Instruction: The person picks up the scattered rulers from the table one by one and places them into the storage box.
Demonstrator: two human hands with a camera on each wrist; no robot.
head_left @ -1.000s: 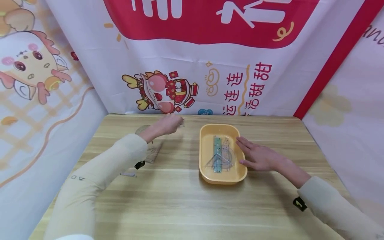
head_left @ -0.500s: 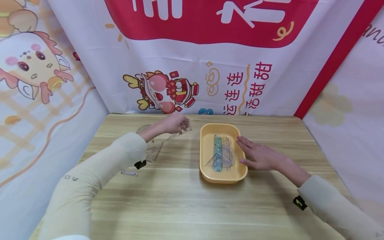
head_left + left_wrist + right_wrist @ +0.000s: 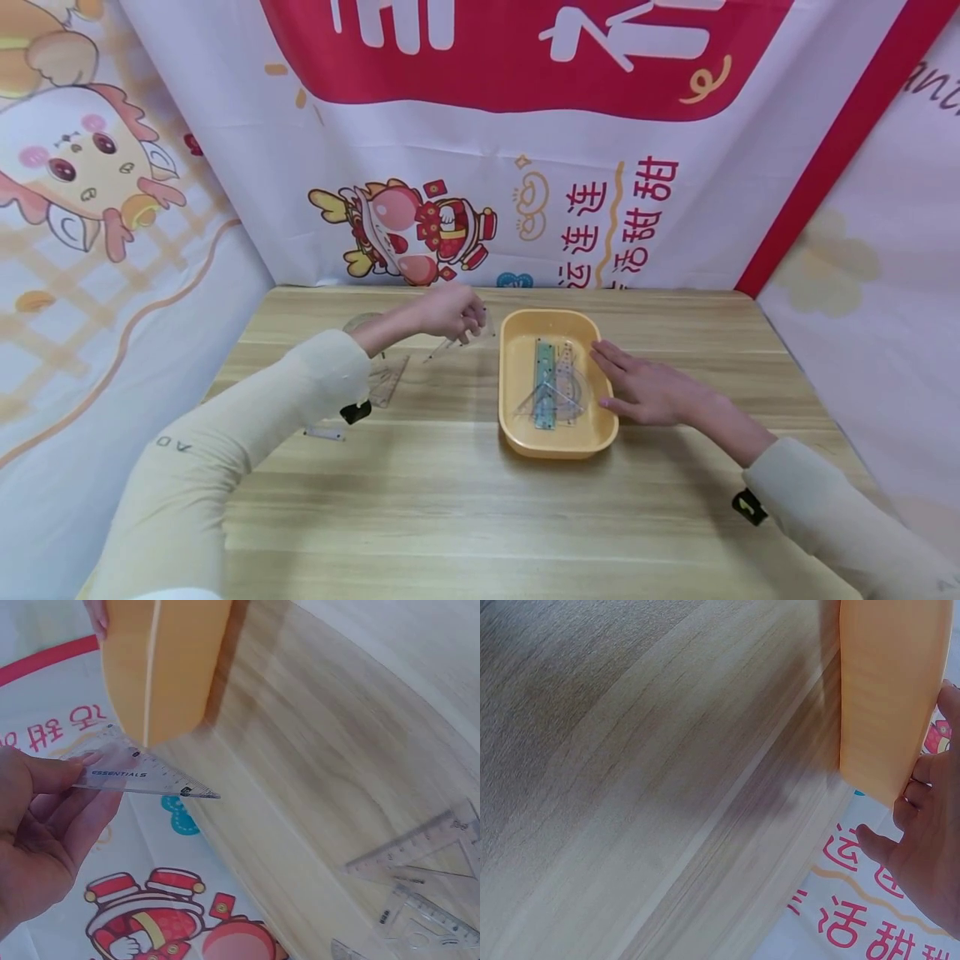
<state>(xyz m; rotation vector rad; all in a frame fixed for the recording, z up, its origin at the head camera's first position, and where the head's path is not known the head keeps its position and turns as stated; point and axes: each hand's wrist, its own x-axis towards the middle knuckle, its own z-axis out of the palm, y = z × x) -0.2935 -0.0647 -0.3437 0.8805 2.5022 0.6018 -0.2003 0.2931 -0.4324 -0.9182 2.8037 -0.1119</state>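
My left hand [image 3: 453,313] pinches a clear set square [image 3: 142,774] marked "ESSENTIALS" between thumb and fingers. It is raised left of the yellow tray [image 3: 517,354], one pointed corner sticking out toward the tray in the left wrist view. My right hand [image 3: 648,390] rests against the tray's right side, fingers fairly straight along the rim. Inside the tray lie a green ruler [image 3: 543,367], a pinkish clear ruler [image 3: 565,358] and clear pieces overlapping them, among them a triangular one [image 3: 528,404].
Left of the tray, partly under the left arm, lie another clear set square [image 3: 386,383], a rounded clear piece [image 3: 362,319] and a short pale strip [image 3: 325,434]. A printed cloth wall [image 3: 465,142] meets the table's back edge.
My left hand has moved right toward the tray, carrying the clear set square, which shows more plainly now. The right hand and the tray have stayed in place.
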